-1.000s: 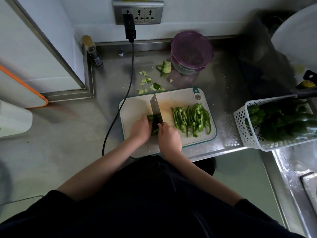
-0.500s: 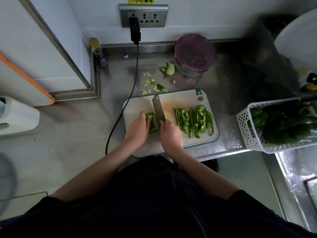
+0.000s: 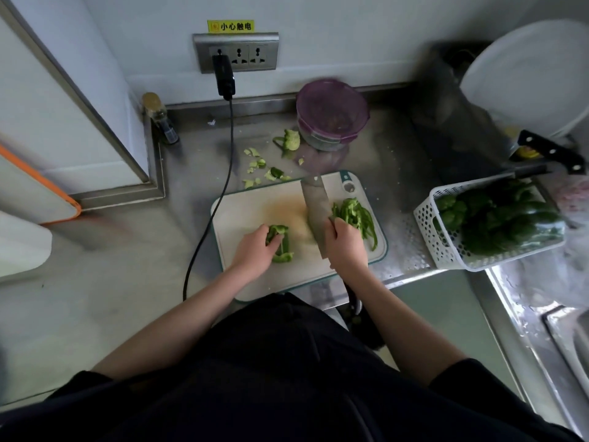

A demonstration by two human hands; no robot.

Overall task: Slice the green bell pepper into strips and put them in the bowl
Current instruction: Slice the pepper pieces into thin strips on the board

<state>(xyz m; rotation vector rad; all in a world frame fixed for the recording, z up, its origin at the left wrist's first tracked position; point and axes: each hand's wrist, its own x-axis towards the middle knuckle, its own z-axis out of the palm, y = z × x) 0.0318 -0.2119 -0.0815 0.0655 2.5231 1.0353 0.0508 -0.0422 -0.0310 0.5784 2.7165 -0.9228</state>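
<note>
You are looking at one readable item: a yellow warning sticker [image 3: 231, 26] on the wall just above the socket panel [image 3: 236, 52], showing black Chinese characters "小心触电" beside a small warning symbol. Nothing else is showing legible text.

Green pepper piece [image 3: 280, 242], white teal-edged cutting board [image 3: 255, 205], purple bowl [image 3: 331, 110], white perforated basket [image 3: 428, 228].

I am seeing a steel bench [image 3: 111, 275] carrying a cutting board [image 3: 255, 205] directly under my fingers. Beyond the fingers, pepper scraps [image 3: 259, 169] and a purple-lidded container [image 3: 331, 113] are sitting; to their right, a white basket [image 3: 433, 237] is resting.
</note>
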